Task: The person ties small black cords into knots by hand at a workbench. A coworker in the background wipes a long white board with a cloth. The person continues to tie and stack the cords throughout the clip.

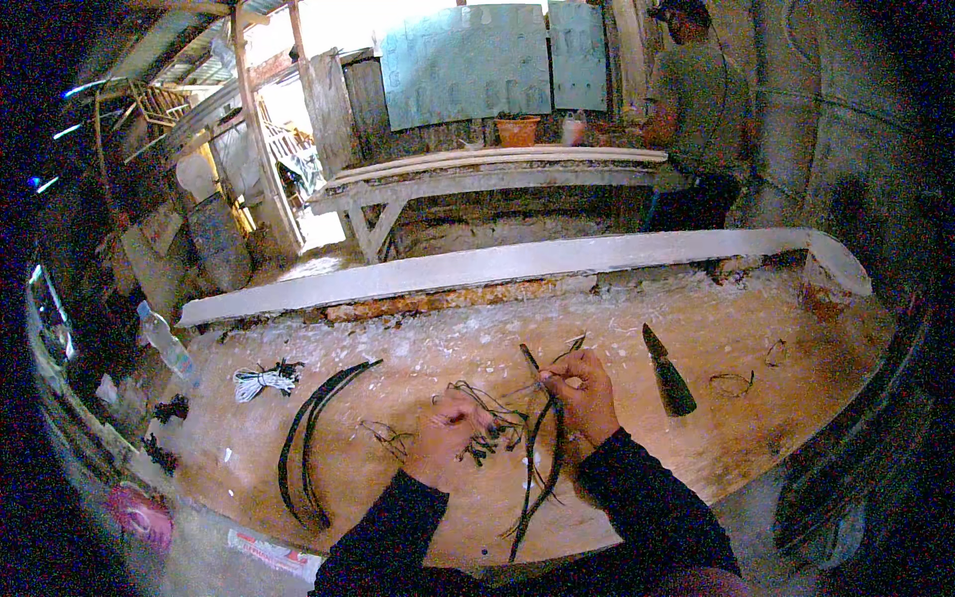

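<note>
My left hand [443, 438] is closed around a loose bundle of thin dark cords [481, 448], whose short ends stick out beside the fingers. To its right, my right hand [585, 396] pinches a thin cord between thumb and fingertips, where long dark flexible strips [558, 448] cross. These strips run down toward the table's near edge. A second pair of curved dark strips [285, 460] lies left of my left hand. Beyond my right hand rests a dark, pointed, blade-like piece [668, 373]. What exactly sits inside the right fingertips is partly hidden.
On the wooden table [756, 438] are a hank of white cord [261, 384] and a thin loop [733, 382]. A clear bottle [164, 343] is at the left. A pale raised board [497, 267] borders the far side. Beyond it, a person [696, 99] stands by another bench [477, 174].
</note>
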The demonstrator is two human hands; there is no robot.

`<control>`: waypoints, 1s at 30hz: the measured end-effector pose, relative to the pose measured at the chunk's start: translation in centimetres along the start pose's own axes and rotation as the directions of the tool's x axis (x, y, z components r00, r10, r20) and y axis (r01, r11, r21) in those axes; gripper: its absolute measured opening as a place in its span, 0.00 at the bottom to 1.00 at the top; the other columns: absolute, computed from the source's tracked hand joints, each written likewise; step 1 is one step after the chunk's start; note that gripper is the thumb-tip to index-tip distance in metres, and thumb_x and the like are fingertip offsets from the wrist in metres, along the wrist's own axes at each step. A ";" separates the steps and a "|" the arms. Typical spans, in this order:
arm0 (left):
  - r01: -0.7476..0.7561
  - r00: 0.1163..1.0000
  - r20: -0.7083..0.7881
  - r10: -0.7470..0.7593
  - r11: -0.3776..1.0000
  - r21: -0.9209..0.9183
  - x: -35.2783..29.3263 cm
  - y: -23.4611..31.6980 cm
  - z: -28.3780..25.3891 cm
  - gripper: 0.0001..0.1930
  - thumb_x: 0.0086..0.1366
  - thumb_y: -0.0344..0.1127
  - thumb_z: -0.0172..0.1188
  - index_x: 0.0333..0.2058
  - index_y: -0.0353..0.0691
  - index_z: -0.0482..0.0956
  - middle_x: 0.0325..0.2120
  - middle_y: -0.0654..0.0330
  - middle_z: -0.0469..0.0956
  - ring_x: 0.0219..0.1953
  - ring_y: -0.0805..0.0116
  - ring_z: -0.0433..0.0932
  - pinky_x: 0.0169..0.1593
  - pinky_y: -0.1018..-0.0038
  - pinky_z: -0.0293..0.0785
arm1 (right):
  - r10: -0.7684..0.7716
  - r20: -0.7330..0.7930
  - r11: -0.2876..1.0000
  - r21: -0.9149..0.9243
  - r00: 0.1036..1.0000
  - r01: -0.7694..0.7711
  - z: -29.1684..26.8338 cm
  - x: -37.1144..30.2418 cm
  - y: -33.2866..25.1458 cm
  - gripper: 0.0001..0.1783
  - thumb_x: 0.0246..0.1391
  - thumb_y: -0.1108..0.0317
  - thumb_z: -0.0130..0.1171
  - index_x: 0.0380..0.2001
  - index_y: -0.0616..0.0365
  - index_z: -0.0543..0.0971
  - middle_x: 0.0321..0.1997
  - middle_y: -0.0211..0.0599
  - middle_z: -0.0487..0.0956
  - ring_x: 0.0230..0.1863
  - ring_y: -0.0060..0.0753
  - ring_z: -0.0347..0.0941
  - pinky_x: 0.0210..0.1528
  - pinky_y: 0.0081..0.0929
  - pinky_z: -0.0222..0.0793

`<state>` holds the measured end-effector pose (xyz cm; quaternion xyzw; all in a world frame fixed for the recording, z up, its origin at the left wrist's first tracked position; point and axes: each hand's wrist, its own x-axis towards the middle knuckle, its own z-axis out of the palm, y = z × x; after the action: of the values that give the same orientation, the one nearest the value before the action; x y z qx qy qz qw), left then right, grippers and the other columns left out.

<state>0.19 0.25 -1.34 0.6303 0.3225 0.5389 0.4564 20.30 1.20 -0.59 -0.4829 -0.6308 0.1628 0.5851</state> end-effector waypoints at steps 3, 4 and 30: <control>-0.002 0.978 -0.202 0.059 0.962 0.273 0.9 0.1 -1.7 0.03 0.45 0.27 0.62 0.20 0.37 0.77 0.22 0.64 0.69 0.25 0.74 0.68 0.29 0.81 0.64 | 0.085 0.181 0.975 0.186 0.980 -0.119 -0.2 -0.2 -0.3 0.04 0.40 0.72 0.60 0.20 0.59 0.75 0.29 0.31 0.70 0.32 0.26 0.66 0.36 0.21 0.61; 0.011 0.961 -0.273 0.055 0.973 0.233 1.1 0.1 -2.0 0.03 0.45 0.27 0.62 0.19 0.37 0.76 0.21 0.64 0.69 0.25 0.74 0.68 0.28 0.81 0.63 | 0.143 0.315 0.928 0.287 0.938 -0.238 -0.2 -0.3 -0.8 0.04 0.40 0.71 0.60 0.20 0.59 0.75 0.30 0.31 0.70 0.33 0.26 0.66 0.38 0.22 0.60; -0.118 0.910 -0.321 0.261 0.908 0.402 1.2 -1.3 -1.2 0.07 0.40 0.25 0.64 0.17 0.33 0.73 0.22 0.60 0.69 0.24 0.71 0.69 0.27 0.79 0.66 | -0.035 0.731 0.738 0.479 0.682 -0.476 0.2 -2.1 -4.4 0.04 0.38 0.75 0.62 0.19 0.59 0.75 0.24 0.29 0.74 0.29 0.20 0.69 0.34 0.18 0.63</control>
<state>-0.60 2.07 -2.07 0.6221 0.4347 0.6184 0.2041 17.98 -2.48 1.51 -0.2338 -0.6411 0.6100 0.4028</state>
